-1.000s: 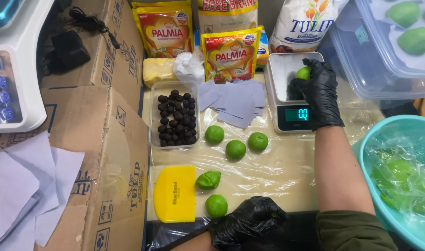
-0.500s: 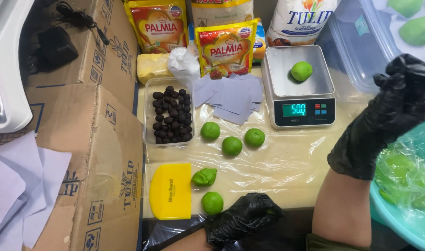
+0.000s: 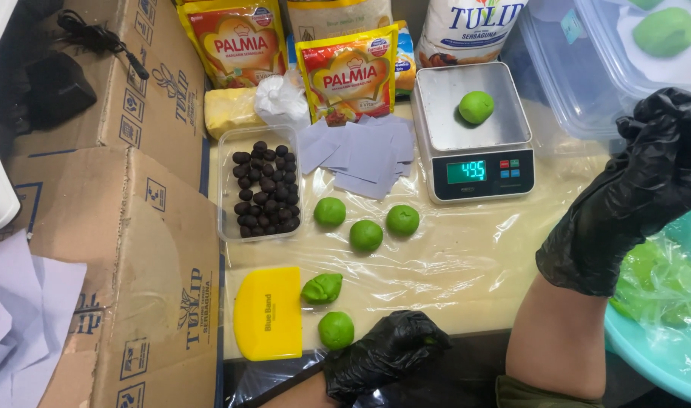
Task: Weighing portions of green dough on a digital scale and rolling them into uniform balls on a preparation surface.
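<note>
Cardboard boxes fill the left of the frame. At upper centre stand yellow-red pouches beside a white flour bag. A clear tray of dark balls sits centre-left.

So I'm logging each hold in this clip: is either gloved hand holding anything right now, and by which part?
Nothing visibly. The right hand hangs curled above the teal bowl; whether it encloses dough cannot be told. The left hand rests at the table edge beside a green dough ball.
</note>
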